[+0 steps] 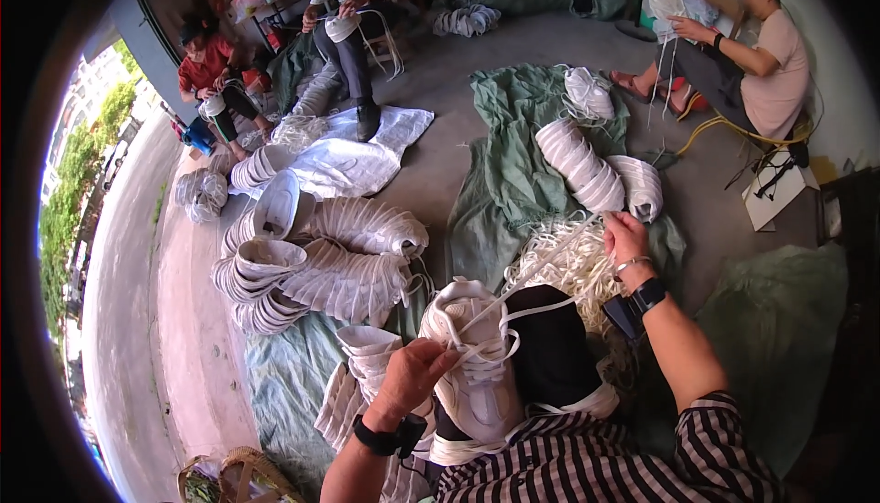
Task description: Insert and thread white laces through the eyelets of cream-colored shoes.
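Observation:
A white lace-up shoe rests on my lap with its toe toward me, its laces partly threaded through the eyelets. My left hand is closed on the shoe's left side, fingertips pinched by the eyelets; whether they also grip a lace I cannot tell. Out to the right and farther off, my right hand is closed on a white shoelace, which stretches taut back to the shoe. Another length of lace loops from the shoe across my dark-clad leg.
A heap of loose white laces lies beyond my leg on green sheeting. Nested white shoe uppers stand in rows at the left, more ahead. Three people sit farther off handling white shoe pieces. Woven sandals are at lower left.

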The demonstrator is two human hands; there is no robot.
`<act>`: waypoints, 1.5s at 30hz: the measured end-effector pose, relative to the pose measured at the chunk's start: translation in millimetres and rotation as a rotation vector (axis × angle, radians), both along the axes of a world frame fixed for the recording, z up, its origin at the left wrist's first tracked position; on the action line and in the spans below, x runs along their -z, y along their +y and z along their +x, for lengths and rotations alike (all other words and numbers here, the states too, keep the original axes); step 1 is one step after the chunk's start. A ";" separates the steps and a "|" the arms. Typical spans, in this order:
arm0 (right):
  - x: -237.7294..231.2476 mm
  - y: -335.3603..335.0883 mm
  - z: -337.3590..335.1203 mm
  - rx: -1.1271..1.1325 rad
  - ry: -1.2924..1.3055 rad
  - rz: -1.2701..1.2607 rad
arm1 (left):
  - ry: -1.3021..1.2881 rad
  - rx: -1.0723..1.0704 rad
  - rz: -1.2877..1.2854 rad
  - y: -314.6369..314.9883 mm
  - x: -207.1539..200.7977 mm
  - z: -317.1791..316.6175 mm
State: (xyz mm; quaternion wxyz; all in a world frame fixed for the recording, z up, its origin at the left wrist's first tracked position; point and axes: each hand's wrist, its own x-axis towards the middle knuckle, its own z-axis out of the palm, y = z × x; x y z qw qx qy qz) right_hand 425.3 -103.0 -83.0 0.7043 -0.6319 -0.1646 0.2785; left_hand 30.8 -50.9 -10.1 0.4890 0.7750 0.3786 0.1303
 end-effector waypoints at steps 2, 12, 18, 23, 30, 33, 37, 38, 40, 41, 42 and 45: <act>-53.1 18.3 -3.3 -0.071 0.308 0.196 | 0.025 0.053 0.032 0.8 -5.9 1.7; -264.5 16.0 -174.5 -1.213 -0.397 0.698 | -0.163 -0.161 0.161 30.5 -5.8 -5.1; -260.4 5.0 -216.7 -1.354 -0.464 0.710 | -0.526 -0.321 -0.144 12.1 -28.5 12.2; -232.7 6.8 -178.8 -1.104 -0.455 0.771 | -0.821 -0.456 -0.428 0.9 -33.8 20.6; -153.7 -21.2 -80.2 -0.822 0.735 0.720 | -0.960 -0.752 -0.548 21.1 -3.7 -26.8; -110.2 -37.2 -47.3 -0.700 0.602 0.418 | -1.040 -0.774 -0.613 37.5 17.4 -69.2; -31.7 -31.2 -61.8 -0.496 -0.186 -0.096 | -1.058 -0.929 -0.547 53.9 16.1 -92.5; -31.5 -28.6 -75.6 -0.543 -0.236 -0.113 | -1.064 -0.972 -0.534 58.5 13.9 -98.3; -43.4 -20.3 -105.5 -0.605 -0.282 -0.118 | -1.134 -0.914 -0.476 62.2 7.4 -102.4; -50.8 -16.9 -118.4 -0.616 -0.280 -0.108 | -1.129 -0.913 -0.474 65.3 8.0 -108.9; -49.4 -14.4 -131.6 -0.633 -0.314 -0.041 | -1.172 -0.878 -0.468 70.3 8.4 -119.8; -49.4 -16.8 -152.4 -0.732 -0.496 -0.031 | -1.196 -0.853 -0.462 71.1 6.3 -129.7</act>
